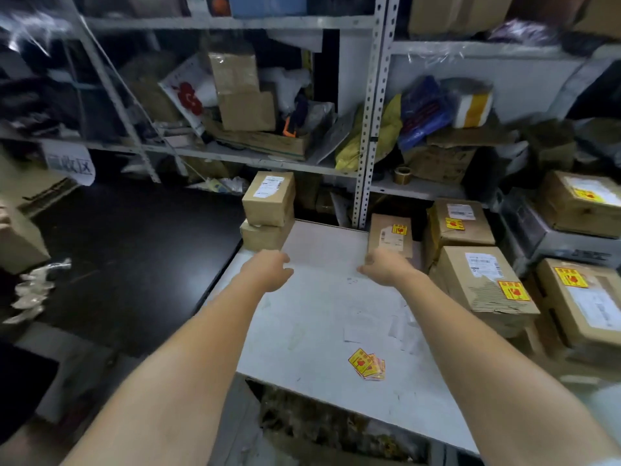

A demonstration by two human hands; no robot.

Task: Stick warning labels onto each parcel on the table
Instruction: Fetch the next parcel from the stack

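Note:
Both my arms reach out over the white table (312,317). My left hand (268,269) hovers empty, fingers loosely apart, just in front of two stacked brown parcels (268,210) at the table's far left corner; the top one carries only a white shipping label. My right hand (383,267) is also empty, close in front of a small flat parcel (391,235) that bears a yellow warning label. A small pile of yellow-and-red warning labels (367,363) lies on the near part of the table.
Several labelled cardboard parcels (480,280) are piled to the right of the table. Metal shelving (366,136) full of boxes and bags stands behind. Peeled white backing papers (376,324) litter the table. A dark floor lies to the left, with a box (16,240) at the edge.

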